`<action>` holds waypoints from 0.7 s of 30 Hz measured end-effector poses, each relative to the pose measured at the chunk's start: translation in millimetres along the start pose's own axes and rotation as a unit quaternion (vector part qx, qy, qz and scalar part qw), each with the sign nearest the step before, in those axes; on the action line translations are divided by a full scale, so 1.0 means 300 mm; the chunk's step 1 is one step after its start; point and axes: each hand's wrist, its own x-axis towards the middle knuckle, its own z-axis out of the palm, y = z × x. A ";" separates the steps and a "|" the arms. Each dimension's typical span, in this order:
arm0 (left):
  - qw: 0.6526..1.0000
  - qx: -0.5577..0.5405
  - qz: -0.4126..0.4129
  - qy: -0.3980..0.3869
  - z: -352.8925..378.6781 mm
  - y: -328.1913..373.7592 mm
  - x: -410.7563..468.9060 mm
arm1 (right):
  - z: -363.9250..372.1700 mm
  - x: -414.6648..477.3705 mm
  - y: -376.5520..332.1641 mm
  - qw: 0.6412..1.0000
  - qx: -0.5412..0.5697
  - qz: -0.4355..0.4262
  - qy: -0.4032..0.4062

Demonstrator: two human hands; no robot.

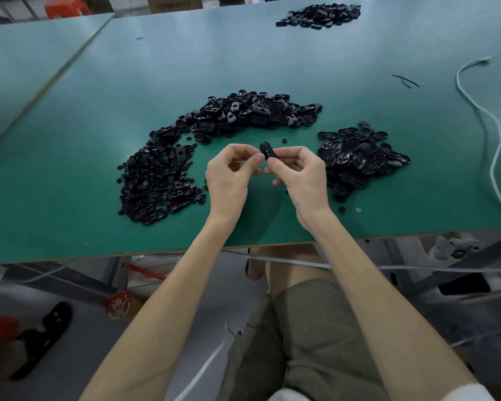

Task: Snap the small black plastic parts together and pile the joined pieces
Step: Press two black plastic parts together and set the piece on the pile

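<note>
My right hand (298, 172) pinches a small black oval plastic part (267, 151) between thumb and fingers, just above the green table (99, 227). My left hand (232, 172) sits close beside it with fingers curled and its thumb tip touching the part's lower edge. Whether the left fingers hold a smaller piece is hidden. A curved heap of loose black parts (203, 131) lies to the left and behind the hands. Another pile of black oval pieces (359, 157) lies to the right of my right hand.
A third pile of black parts (320, 15) lies at the far right of the table. A white cable (492, 134) snakes along the right side. A few stray small parts (342, 210) sit near the front edge. My knees are under the table.
</note>
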 end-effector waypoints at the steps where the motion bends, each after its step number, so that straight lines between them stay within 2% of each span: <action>1: 1.000 0.003 -0.001 0.000 0.001 0.000 0.000 | 0.000 0.000 0.000 1.000 0.002 0.000 -0.001; 21: 0.998 0.048 0.018 0.025 0.007 0.013 -0.008 | -0.007 -0.006 0.002 0.999 0.005 0.007 -0.043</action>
